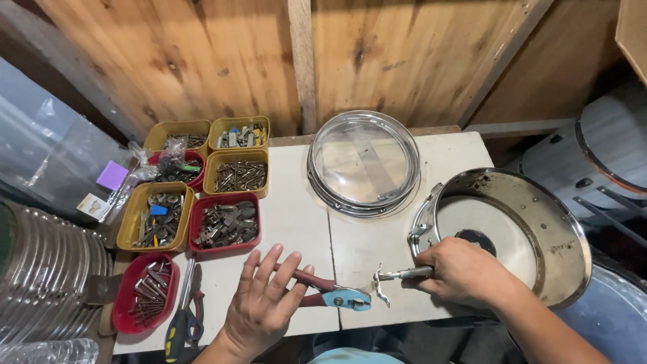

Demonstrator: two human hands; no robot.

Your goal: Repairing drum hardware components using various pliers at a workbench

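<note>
My right hand [462, 271] grips a metal drum key tool [391, 278] beside the chrome snare drum shell [559, 222], which sits at the table's right edge with its white head and a dark patch showing inside. My left hand [264, 305] hovers open with fingers spread, just over the red handles of a pair of pliers with blue jaws [340, 295] lying on the white table [296, 222]. The pliers' handles are partly hidden by my fingers.
Stacked chrome drum hoops with a clear head [364, 163] lie at the back. Several yellow and red trays of screws and metal parts [226, 224] fill the left side. A screwdriver and red-handled cutters [185, 313] lie at the front left. More drums [600, 152] stand to the right.
</note>
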